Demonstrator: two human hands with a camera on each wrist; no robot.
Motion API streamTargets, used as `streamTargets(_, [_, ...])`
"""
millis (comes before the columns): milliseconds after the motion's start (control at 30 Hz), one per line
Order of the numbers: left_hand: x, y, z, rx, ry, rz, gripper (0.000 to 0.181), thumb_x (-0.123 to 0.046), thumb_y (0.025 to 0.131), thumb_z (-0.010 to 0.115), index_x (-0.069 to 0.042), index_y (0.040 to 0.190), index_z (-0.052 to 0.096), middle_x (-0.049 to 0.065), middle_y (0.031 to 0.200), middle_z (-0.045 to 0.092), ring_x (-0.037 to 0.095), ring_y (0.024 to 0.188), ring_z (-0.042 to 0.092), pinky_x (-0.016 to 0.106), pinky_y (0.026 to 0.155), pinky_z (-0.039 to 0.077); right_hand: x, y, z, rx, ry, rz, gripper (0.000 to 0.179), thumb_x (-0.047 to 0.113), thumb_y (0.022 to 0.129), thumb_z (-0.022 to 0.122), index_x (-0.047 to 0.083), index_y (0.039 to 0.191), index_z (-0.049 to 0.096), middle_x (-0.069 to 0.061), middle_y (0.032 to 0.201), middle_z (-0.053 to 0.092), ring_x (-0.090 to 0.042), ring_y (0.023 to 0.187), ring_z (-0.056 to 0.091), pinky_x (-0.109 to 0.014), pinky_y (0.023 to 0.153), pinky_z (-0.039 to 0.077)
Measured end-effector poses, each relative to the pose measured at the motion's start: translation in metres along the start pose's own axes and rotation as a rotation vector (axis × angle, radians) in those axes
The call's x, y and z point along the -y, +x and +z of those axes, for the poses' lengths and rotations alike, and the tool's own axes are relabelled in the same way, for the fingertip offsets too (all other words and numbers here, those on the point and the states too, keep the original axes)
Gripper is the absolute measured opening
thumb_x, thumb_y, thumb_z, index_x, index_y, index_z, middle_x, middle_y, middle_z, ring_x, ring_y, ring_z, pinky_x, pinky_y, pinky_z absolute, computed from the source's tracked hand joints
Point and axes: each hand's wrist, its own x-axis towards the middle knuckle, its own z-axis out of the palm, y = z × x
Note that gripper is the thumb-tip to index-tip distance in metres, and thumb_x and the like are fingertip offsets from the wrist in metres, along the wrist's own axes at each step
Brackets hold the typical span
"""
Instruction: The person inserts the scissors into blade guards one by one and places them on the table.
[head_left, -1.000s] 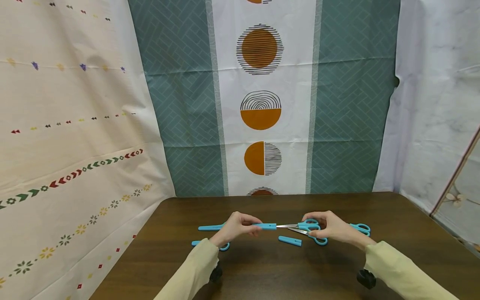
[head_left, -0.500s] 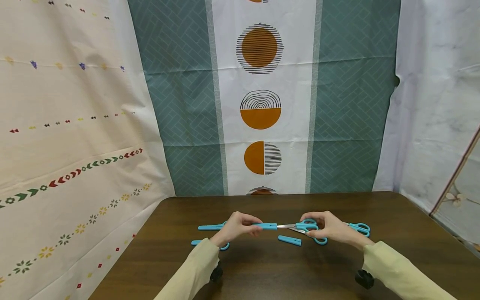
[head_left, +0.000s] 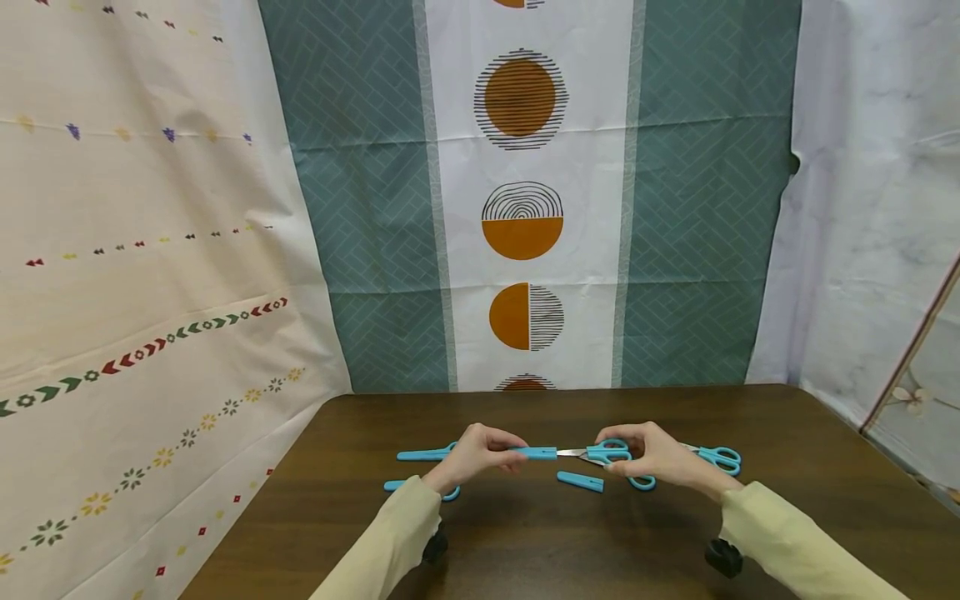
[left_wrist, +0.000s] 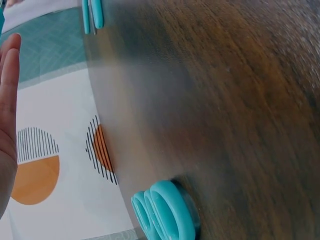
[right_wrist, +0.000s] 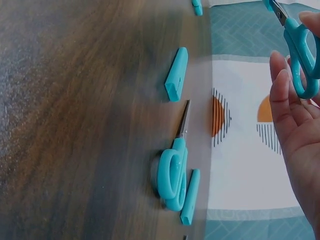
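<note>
My left hand (head_left: 480,454) pinches a light-blue scissor cover (head_left: 537,453) between thumb and fingers, its mouth facing right. In my right hand (head_left: 656,454) is a pair of scissors with light-blue handles (head_left: 611,452), gripped at the finger loops. Its blades point left and enter the cover, with a short length of metal (head_left: 572,452) still showing between. Both are held above the table. Below lies another pair of scissors (right_wrist: 172,172), uncovered, partly behind my right hand in the head view. A loose cover (head_left: 580,481) rests left of its tip.
On the left of the brown table (head_left: 555,550) lie two covered pairs of scissors, a far one (head_left: 422,456) and a nearer one (head_left: 393,485), partly behind my left hand. More scissors (head_left: 720,458) lie at right. The right wrist view shows another loose cover (right_wrist: 190,197).
My right hand has moved slightly left, pushing the scissors deeper into the cover, so less blade shows. My left hand has stayed nearly still with the cover.
</note>
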Motion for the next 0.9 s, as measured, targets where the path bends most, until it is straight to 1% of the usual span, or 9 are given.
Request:
streamTargets(133, [0.001,0.002,0.001,0.009,0.012,0.004,0.018,-0.002,0.084,0.063,0.006,0.099,0.066,0.027,0.082,0.062,0.023,0.068,0.064,0.046,0.069,0.049,0.000,0.001,0.002,0.003,0.005,0.001,0.024,0.011,0.083,0.067,0.006,0.106,0.060,0.002,0.070,0.055,-0.007,0.054,0.047,-0.025,0.048,0.040])
streamTargets(200, [0.001,0.003,0.001,0.010,0.013,0.008,0.018,-0.003,0.084,0.063,0.006,0.099,0.066,0.027,0.082,0.062,0.022,0.067,0.064,0.043,0.068,0.050,0.000,0.002,0.003,0.005,0.009,-0.006,0.024,0.010,0.083,0.066,0.005,0.106,0.059,0.001,0.070,0.055,-0.007,0.054,0.047,-0.025,0.048,0.040])
streamTargets(333, [0.000,0.004,0.003,0.007,0.013,0.006,0.018,-0.002,0.084,0.062,0.006,0.099,0.066,0.026,0.082,0.063,0.028,0.069,0.064,0.041,0.067,0.050,0.015,0.003,0.004,0.012,0.010,-0.015,0.023,0.006,0.083,0.066,0.002,0.105,0.059,0.000,0.069,0.052,-0.006,0.053,0.045,-0.025,0.048,0.040])
streamTargets(467, [0.015,0.008,0.002,-0.007,0.006,-0.008,0.017,-0.006,0.084,0.063,0.002,0.099,0.067,0.021,0.081,0.064,0.039,0.073,0.061,0.038,0.067,0.051,0.031,0.005,0.005,0.016,0.011,-0.010,0.023,0.006,0.082,0.066,0.000,0.104,0.059,0.001,0.068,0.052,-0.006,0.053,0.045,-0.025,0.049,0.041])
streamTargets(567, [0.028,0.012,0.002,-0.014,0.004,-0.005,0.018,-0.009,0.084,0.064,-0.001,0.099,0.068,0.018,0.080,0.065,0.042,0.073,0.060,0.035,0.066,0.051,0.021,0.006,0.006,0.006,0.000,-0.004,0.025,0.007,0.082,0.067,0.001,0.105,0.059,0.002,0.068,0.053,-0.006,0.053,0.045,-0.025,0.048,0.041])
streamTargets(700, [0.027,0.012,0.003,-0.014,0.004,0.003,0.018,-0.008,0.083,0.064,0.001,0.099,0.067,0.019,0.080,0.065,0.040,0.072,0.061,0.034,0.065,0.051,0.005,0.009,0.009,-0.009,-0.013,0.003,0.025,0.010,0.082,0.068,0.005,0.105,0.060,0.004,0.070,0.053,-0.006,0.053,0.045,-0.025,0.048,0.041])
streamTargets(767, [0.025,0.012,0.003,-0.012,0.006,-0.003,0.018,-0.006,0.083,0.064,0.002,0.099,0.067,0.021,0.081,0.064,0.040,0.072,0.061,0.034,0.065,0.051,0.004,0.009,0.009,-0.010,-0.006,0.006,0.025,0.013,0.082,0.069,0.007,0.105,0.060,0.004,0.071,0.054,-0.006,0.053,0.045,-0.025,0.048,0.042])
streamTargets(833, [0.019,0.010,0.004,-0.011,0.006,-0.009,0.018,-0.004,0.083,0.064,0.004,0.099,0.067,0.024,0.081,0.063,0.037,0.071,0.062,0.034,0.066,0.051,0.004,0.009,0.010,-0.006,0.006,0.003,0.025,0.013,0.082,0.068,0.007,0.105,0.060,0.002,0.071,0.055,-0.007,0.053,0.046,-0.027,0.048,0.043])
streamTargets(900, [0.011,0.008,0.004,-0.005,0.007,-0.014,0.018,-0.002,0.083,0.063,0.005,0.099,0.066,0.026,0.082,0.063,0.030,0.069,0.063,0.035,0.067,0.051,0.005,0.009,0.010,-0.005,0.012,-0.003,0.025,0.014,0.082,0.068,0.007,0.105,0.061,0.001,0.070,0.056,-0.007,0.053,0.046,-0.027,0.048,0.043])
